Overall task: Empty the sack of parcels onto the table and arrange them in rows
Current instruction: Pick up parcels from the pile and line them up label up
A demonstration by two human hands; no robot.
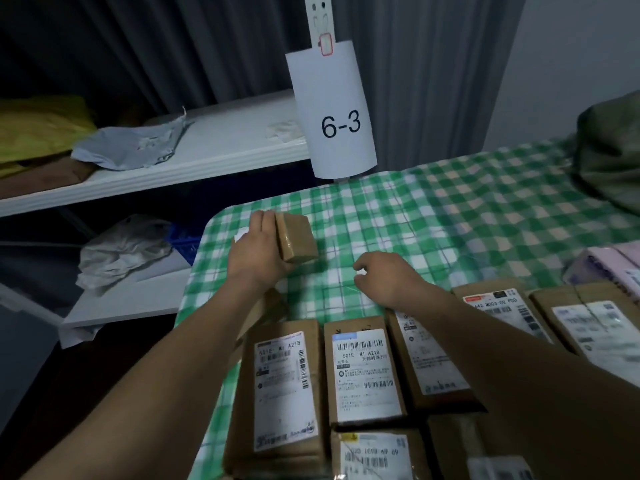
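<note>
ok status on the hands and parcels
Left hand gripping small brown box over checked tablecloth. Right hand empty, curled. Labelled parcels rowed nearby.

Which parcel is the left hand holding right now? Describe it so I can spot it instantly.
Start at the green checked table and go to its far left corner, below the white "6-3" sign. There the left hand grips a small brown box. Unlike the flat labelled parcels in the near row, it is blocky and shows no label.

Tablecloth [433, 209]: smooth, slightly glossy green-checked sheet. Box [296, 239], at 11 o'clock on it: brown cardboard under shiny tape. Parcels [363, 368], at 6 o'clock: matt cardboard with white paper labels. Shelf [221, 147]: smooth, white, matt.
</note>
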